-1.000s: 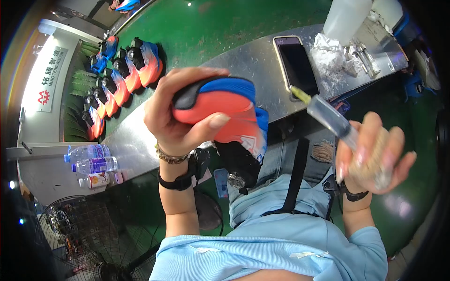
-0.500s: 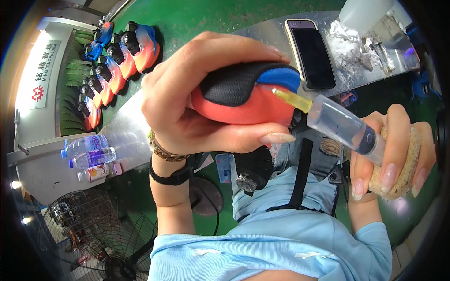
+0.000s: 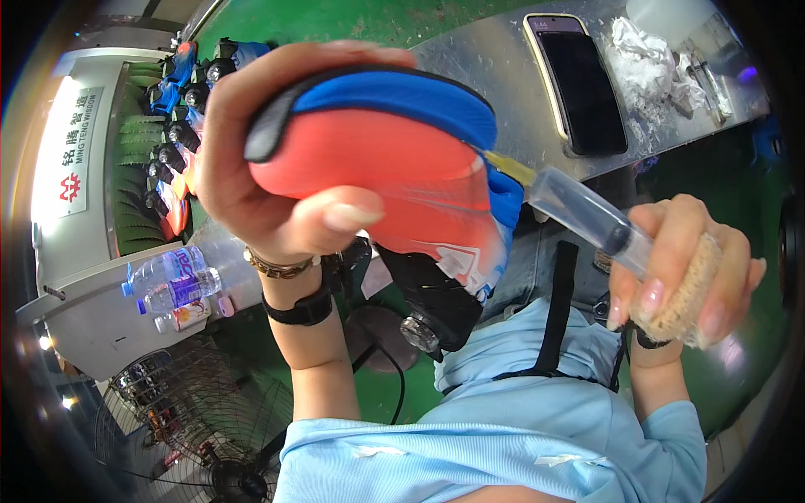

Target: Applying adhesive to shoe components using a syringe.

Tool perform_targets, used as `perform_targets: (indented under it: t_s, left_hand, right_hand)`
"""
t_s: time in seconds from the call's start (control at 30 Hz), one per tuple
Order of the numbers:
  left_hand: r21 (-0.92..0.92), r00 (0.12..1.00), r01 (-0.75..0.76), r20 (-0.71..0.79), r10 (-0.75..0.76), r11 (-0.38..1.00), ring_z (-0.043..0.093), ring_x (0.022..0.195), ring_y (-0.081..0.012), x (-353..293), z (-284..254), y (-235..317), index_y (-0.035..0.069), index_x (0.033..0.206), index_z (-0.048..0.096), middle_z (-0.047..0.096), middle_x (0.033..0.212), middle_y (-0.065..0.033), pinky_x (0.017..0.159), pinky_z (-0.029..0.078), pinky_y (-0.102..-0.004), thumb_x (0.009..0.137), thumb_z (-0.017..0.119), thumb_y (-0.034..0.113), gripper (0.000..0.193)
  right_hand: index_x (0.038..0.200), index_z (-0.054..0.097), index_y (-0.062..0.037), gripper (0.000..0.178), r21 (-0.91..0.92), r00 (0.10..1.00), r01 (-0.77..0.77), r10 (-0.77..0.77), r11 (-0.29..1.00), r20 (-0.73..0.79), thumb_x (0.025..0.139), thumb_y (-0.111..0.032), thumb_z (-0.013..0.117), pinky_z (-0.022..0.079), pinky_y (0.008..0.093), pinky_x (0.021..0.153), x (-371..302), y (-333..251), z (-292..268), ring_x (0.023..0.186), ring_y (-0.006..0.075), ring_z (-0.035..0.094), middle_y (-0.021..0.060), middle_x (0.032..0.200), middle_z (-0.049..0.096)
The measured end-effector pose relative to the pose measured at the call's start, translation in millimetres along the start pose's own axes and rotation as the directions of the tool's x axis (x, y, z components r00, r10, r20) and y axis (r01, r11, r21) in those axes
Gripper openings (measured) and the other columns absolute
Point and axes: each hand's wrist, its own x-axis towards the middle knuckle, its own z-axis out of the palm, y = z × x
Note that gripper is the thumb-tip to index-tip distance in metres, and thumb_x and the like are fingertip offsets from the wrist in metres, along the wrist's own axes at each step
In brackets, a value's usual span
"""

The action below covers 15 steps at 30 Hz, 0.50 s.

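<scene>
Far left, a pale machine (image 3: 80, 218) with green ribbed rollers carries a row of red-and-blue shoe parts (image 3: 172, 163); clear plastic water bottles (image 3: 168, 289) lie on its ledge, and a wire fan guard (image 3: 201, 419) sits below. Now the left hand (image 3: 268, 168), wristwatch and bracelet on, is clamped around a shoe piece (image 3: 377, 159) held up close: smooth coral-red sole, blue fabric edge, black rim. Right at its blue edge sits the yellow tip of a clear plastic syringe (image 3: 579, 214), gripped in the right hand (image 3: 679, 268) together with a coarse tan sponge (image 3: 683, 298) (rough, crumbly look). Behind, a dull metal table (image 3: 495, 75) holds a dark phone (image 3: 579, 80) and crumpled white paper (image 3: 641, 54) over a green floor (image 3: 335, 17).
</scene>
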Motion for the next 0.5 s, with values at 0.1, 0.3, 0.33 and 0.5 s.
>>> perform_targets:
  t_s: [0.1,0.3,0.33,0.5]
  left_hand:
    - [-0.008,0.998,0.058,-0.021,-0.058,0.998,0.06,0.088,-0.0322,-2,-4,-11,-0.009,0.109,0.044,0.056,0.099,-0.0254,0.073,0.053,-0.0412,0.074,0.05,0.067,0.084]
    - [-0.177,0.978,-0.01,-0.205,-0.027,0.984,0.062,0.086,-0.0338,-7,-7,-36,-0.012,0.107,0.045,0.057,0.096,-0.0242,0.073,0.052,-0.0397,0.075,0.057,0.058,0.078]
    - [-0.122,0.981,0.016,-0.189,-0.039,0.992,0.061,0.088,-0.0341,-8,-10,-38,-0.012,0.108,0.045,0.057,0.097,-0.0242,0.075,0.052,-0.0409,0.076,0.054,0.061,0.08]
    - [-0.114,0.961,0.046,-0.264,-0.075,0.992,0.06,0.089,-0.0345,-11,-12,-52,-0.01,0.109,0.046,0.057,0.098,-0.0237,0.078,0.05,-0.0426,0.076,0.051,0.063,0.08]
  right_hand:
    - [0.066,0.057,-0.0168,0.04,-0.002,0.996,-0.039,0.039,0.999,-0.078,0.094,-0.036,0.035,0.053,0.0311,0.049,-4,8,1,0.051,0.0299,0.057,0.0131,0.073,0.053]
    - [0.068,0.053,-0.0152,0.046,-0.005,0.984,-0.032,0.03,0.999,-0.178,0.095,-0.04,0.025,0.049,0.0307,0.042,-7,29,2,0.044,0.0257,0.05,0.0146,0.072,0.05]
    - [0.07,0.053,-0.0147,0.046,-0.028,0.984,-0.048,0.042,0.998,-0.172,0.095,-0.039,0.024,0.049,0.0307,0.043,-8,31,0,0.045,0.0256,0.05,0.0157,0.072,0.05]
    - [0.076,0.053,-0.0107,0.047,-0.041,0.982,-0.119,0.111,0.992,-0.154,0.095,-0.037,0.02,0.05,0.0314,0.045,-20,41,-5,0.052,0.0262,0.055,0.0195,0.075,0.05]
